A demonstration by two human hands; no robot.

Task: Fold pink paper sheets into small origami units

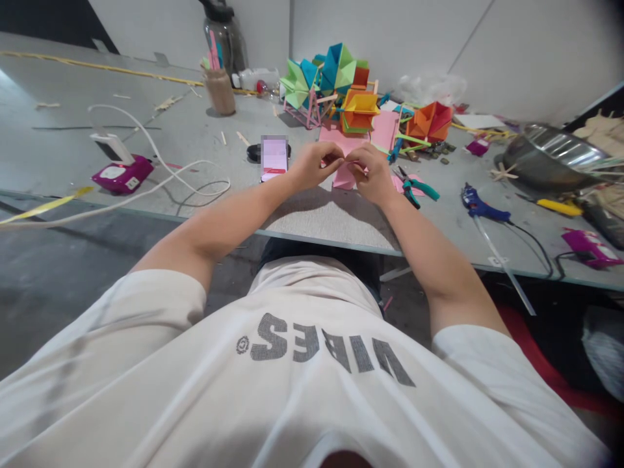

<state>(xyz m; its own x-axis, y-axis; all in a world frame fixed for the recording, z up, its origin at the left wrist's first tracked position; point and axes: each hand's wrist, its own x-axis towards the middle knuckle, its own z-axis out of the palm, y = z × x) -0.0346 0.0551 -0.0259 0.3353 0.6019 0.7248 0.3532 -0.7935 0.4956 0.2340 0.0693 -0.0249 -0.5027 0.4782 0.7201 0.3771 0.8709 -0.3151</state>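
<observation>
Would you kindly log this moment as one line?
left hand: pinching pink paper | right hand: pinching same paper | pliers: right of hands

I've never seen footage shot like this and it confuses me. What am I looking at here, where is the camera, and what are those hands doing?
The camera sits on a person's head and looks forward and down, so you see their own white T-shirt at the bottom and both bare arms reaching out over a grey table. There is no machine.

The left hand and right hand meet over a small pink paper, pinching it together between the fingers.

Around them lie a phone, teal-handled pliers, a blue glue gun, and more pink sheets. Further back stand colourful folded paper shapes, a cup of sticks and a dark bottle. A metal bowl sits at the right, and a purple device with white cable at the left.
</observation>
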